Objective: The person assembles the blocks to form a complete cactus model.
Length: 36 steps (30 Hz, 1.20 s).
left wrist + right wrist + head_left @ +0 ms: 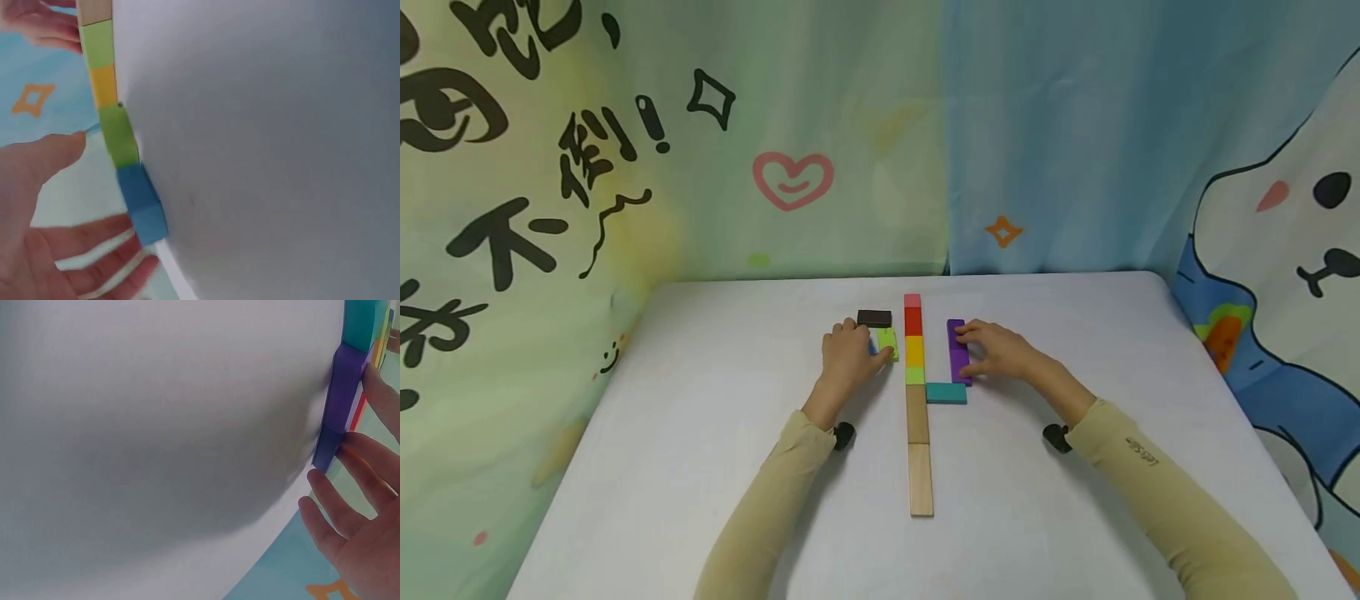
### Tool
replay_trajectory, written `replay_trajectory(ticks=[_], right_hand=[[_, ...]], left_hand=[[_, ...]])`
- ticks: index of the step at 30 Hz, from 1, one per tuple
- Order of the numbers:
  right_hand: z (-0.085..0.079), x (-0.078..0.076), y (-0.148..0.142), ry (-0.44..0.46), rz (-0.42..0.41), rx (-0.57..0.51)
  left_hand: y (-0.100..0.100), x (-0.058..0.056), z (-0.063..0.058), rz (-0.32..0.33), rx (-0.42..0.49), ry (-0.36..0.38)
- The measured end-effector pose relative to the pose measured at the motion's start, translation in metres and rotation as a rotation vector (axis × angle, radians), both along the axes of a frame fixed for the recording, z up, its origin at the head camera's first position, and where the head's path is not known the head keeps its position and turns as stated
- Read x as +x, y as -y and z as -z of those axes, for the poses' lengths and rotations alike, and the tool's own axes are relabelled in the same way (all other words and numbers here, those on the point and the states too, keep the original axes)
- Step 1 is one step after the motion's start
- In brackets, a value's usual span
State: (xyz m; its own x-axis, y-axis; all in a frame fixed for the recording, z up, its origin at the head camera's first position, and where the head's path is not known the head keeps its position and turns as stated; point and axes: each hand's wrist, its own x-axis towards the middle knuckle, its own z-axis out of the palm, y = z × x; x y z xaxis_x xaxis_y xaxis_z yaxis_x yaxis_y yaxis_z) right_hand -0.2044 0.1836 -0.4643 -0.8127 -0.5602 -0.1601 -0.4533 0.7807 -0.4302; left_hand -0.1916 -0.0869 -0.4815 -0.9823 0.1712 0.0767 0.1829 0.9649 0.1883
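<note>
My left hand [847, 352] is spread over a blue block [134, 194] and a lime-green block [887, 343]. Its fingertips rest against the blue block, which the hand mostly hides in the head view. The thumb is beside the green block. A dark brown block [874, 319] lies just beyond those fingers. On the other side, my right hand [1002, 350] pinches a long purple block [958, 350], thumb at its near end and fingers toward its far end. The purple block's near end meets a teal block [946, 393], which lies crosswise.
A straight row of coloured blocks [913, 350] runs between the hands, pink and red at the far end, then yellow and green. It continues toward me in wooden blocks [919, 458]. The white table [700, 467] ends at a printed curtain [880, 125].
</note>
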Motion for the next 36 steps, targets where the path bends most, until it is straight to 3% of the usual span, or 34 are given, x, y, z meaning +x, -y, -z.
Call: replay_trajectory(ticks=[5, 10, 17, 21, 25, 29, 36], right_hand=[[0.003, 0.0, 0.007, 0.004, -0.02, 0.002], [0.002, 0.0, 0.011, 0.014, -0.013, 0.009], [0.003, -0.003, 0.009, 0.031, 0.005, 0.004], [0.004, -0.004, 0.007, 0.036, 0.012, -0.002], [0.004, -0.003, 0.003, 0.03, 0.011, -0.015], [0.004, -0.002, 0.001, 0.024, 0.007, -0.031], [0.006, -0.003, 0.0, 0.036, 0.023, -0.026]], left_hand=[[-0.01, -0.008, 0.006, -0.133, -0.055, 0.083], [-0.009, -0.01, 0.009, -0.153, -0.058, 0.076], [0.011, 0.004, -0.001, -0.05, 0.049, 0.054], [0.018, 0.015, -0.008, 0.083, 0.088, 0.096], [0.018, 0.022, -0.007, 0.208, 0.08, 0.143], [0.015, 0.025, -0.002, 0.245, 0.075, 0.134], [0.012, 0.027, -0.002, 0.252, 0.092, 0.1]])
